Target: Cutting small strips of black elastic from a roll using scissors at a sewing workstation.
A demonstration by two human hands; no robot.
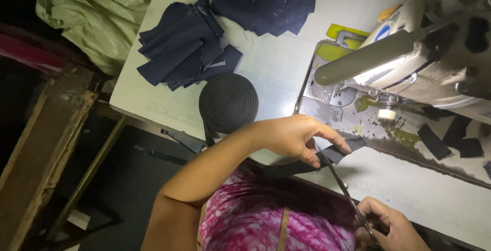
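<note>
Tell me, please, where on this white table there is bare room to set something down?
Bare white tabletop lies between the stacked dark blue fabric pieces, the black tape roll and the grey sewing machine. Another patch lies below the machine's bed. The metal bed, strewn with black strips, is crowded.

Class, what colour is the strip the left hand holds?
Black strip, clearest in the head view.

White worktable (153, 92) under lamp glare; dark floor (128, 189); wooden frame (41, 143) at left
</note>
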